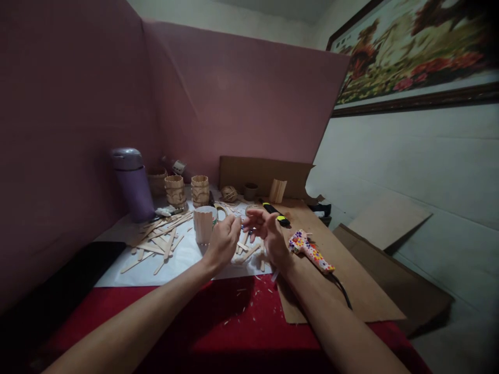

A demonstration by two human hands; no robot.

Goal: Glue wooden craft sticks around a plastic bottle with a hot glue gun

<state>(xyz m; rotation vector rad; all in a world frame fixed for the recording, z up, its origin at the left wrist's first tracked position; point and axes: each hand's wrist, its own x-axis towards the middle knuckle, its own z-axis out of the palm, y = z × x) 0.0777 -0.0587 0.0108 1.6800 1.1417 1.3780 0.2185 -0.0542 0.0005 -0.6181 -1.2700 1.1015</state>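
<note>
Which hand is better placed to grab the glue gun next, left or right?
Right, probably. The right hand sits just beside the patterned glue gun on the cardboard sheet. The left hand is farther off, next to the stick-clad cup.

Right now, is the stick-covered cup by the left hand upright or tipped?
Upright: the stick-covered cup stands on the white sheet, sticks vertical, beside the left hand.

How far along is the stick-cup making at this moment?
Done: two stick cups stand finished at the back. In hand: a third cup, sticks around it, stands by the left hand; the right hand meets it over the sheet, what they pinch unclear. Left: many loose sticks and the glue gun lie unused.
</note>
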